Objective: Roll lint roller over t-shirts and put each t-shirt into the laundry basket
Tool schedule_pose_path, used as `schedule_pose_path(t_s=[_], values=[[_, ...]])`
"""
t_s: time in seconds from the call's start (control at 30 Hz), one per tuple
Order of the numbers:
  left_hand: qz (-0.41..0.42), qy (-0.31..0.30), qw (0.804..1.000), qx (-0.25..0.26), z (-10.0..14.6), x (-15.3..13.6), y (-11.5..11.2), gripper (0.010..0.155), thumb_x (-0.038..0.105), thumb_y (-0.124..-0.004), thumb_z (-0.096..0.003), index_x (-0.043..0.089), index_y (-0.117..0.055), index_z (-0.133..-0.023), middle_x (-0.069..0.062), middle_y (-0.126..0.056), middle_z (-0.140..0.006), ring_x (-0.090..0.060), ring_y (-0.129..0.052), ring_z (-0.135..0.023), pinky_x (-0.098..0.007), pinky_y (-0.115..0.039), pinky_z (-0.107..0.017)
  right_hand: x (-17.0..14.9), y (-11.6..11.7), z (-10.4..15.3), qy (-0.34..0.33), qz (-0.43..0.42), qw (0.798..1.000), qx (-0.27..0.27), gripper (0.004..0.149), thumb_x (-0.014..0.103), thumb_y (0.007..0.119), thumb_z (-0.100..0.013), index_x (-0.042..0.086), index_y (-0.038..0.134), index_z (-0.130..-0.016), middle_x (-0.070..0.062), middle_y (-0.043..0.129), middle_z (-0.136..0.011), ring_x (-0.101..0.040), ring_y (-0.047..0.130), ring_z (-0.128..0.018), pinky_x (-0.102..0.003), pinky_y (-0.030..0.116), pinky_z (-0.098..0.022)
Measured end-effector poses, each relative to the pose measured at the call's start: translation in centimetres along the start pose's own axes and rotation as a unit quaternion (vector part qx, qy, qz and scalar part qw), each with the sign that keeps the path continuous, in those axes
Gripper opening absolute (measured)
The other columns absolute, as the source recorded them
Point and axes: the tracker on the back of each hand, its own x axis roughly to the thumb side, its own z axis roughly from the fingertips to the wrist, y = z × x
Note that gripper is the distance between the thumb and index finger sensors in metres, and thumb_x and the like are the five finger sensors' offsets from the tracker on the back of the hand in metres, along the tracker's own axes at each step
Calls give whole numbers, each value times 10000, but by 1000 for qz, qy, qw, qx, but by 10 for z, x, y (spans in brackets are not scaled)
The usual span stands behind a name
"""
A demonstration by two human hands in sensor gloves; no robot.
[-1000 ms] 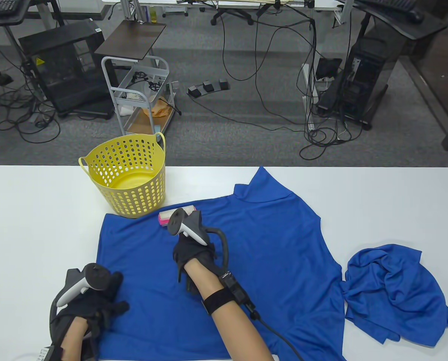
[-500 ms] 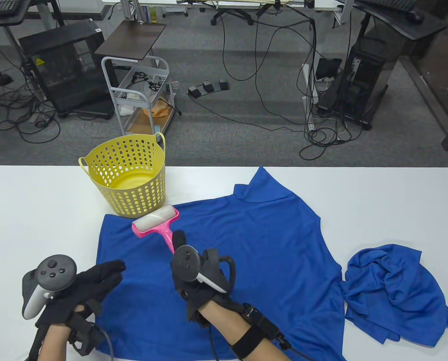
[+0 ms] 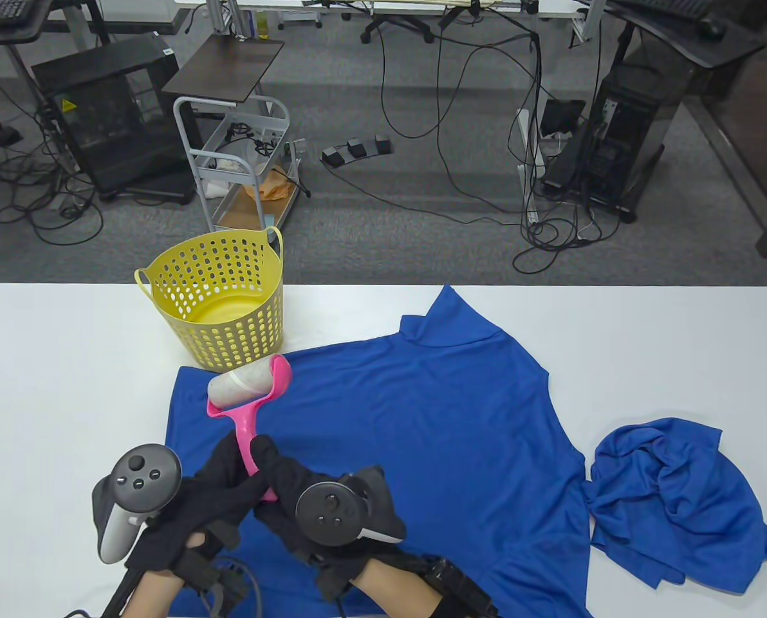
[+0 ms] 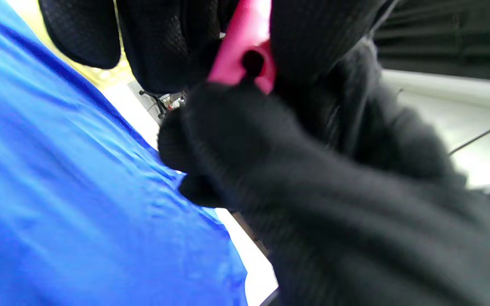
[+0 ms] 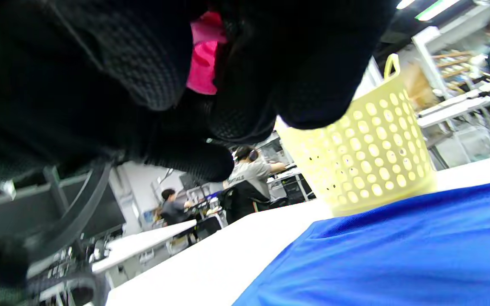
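Observation:
A pink lint roller (image 3: 249,393) with a white roll is tilted over the left part of a blue t-shirt (image 3: 435,425) spread flat on the white table (image 3: 55,360). Both gloved hands meet at its handle near the front edge. My left hand (image 3: 219,479) curls round the handle from the left, and my right hand (image 3: 280,479) grips it from the right. The left wrist view shows the pink handle (image 4: 245,46) wedged between black fingers (image 4: 155,42). The same handle (image 5: 204,59) shows in the right wrist view. A second blue t-shirt (image 3: 673,502) lies crumpled at the right.
A yellow perforated laundry basket (image 3: 219,302) stands just behind the roller, with no clothes in it; it also shows as the basket (image 5: 364,153) in the right wrist view. Beyond the table's far edge are a cart (image 3: 242,161), cables and computer towers on the floor.
My right hand drew the roller back and to the left from the shirt's far edge. My left hand rose from the shirt's corner, moved right and took the handle too.

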Motion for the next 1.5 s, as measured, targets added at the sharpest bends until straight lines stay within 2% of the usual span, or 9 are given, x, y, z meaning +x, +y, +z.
schedule_pose_path(t_s=[0.2,0.4,0.57,0.7,0.8,1.0,1.13,1.3,1.5], values=[[-155,33,984,86,2,-1,-10,645,409,-829,-468,82,-607,-978,-118,-872,-813,-202,-1119,-576,-418,-933,-473,-33,-21,32,73,97,993,8,636,397,782,-485,277,493,-1039,-14,768,-1017,-252,886,-809,-475,790,-588],[-321,132,937,44,24,-18,-15,686,442,-796,-496,45,-583,-1012,-112,-929,-744,-39,-1113,-257,-306,-961,-295,-149,-40,111,336,300,875,177,698,604,687,-482,328,446,-1075,-70,513,-1187,-421,565,-1030,-646,580,-688],[-419,231,877,-54,41,-18,-42,653,461,-769,-516,169,-556,-1061,-96,-946,-777,-25,-1127,-234,-275,-966,-270,-215,-38,157,521,145,809,230,748,622,670,-463,330,365,-1079,-218,269,-1182,-575,310,-1001,-748,406,-648],[-480,240,842,-50,36,-11,-66,605,464,-762,-523,229,-590,-1053,-96,-954,-781,-44,-1132,-223,-283,-964,-262,-221,-23,162,514,131,793,298,771,645,610,-466,347,223,-1063,-223,141,-1153,-582,220,-984,-735,399,-662],[-513,269,814,-51,-6,-11,-69,611,467,-721,-539,219,-541,-1068,-86,-924,-818,-47,-1125,-261,-286,-955,-296,-221,-22,161,506,141,789,317,769,650,557,-469,338,172,-1056,-238,112,-1144,-593,215,-978,-718,397,-675],[-477,323,818,-9,-122,-41,-44,628,450,-662,-548,277,-392,-1088,-81,-811,-917,-98,-1086,-416,-347,-903,-430,-221,-20,164,511,129,787,321,764,640,537,-472,344,127,-1044,-226,48,-1132,-587,143,-971,-726,344,-672],[-421,337,842,-17,-152,-68,-32,676,456,-637,-542,372,-222,-1069,-73,-732,-965,-110,-1049,-512,-365,-868,-497,-219,-18,165,511,137,786,320,756,637,508,-468,347,105,-1038,-225,37,-1130,-584,136,-972,-723,337,-675],[-405,300,863,-33,-130,-72,-23,680,465,-688,-526,406,-274,-1063,-72,-843,-863,-117,-1076,-440,-355,-889,-447,-220,-18,165,511,132,787,321,756,637,514,-470,345,108,-1038,-224,35,-1129,-585,131,-970,-726,331,-673],[-385,301,865,-115,-54,-36,1,623,469,-843,-492,303,-601,-1042,-81,-1045,-645,-74,-1144,-177,-298,-962,-239,-220,-18,166,512,130,788,317,756,636,513,-470,348,106,-1037,-219,30,-1129,-582,121,-970,-726,322,-673]])
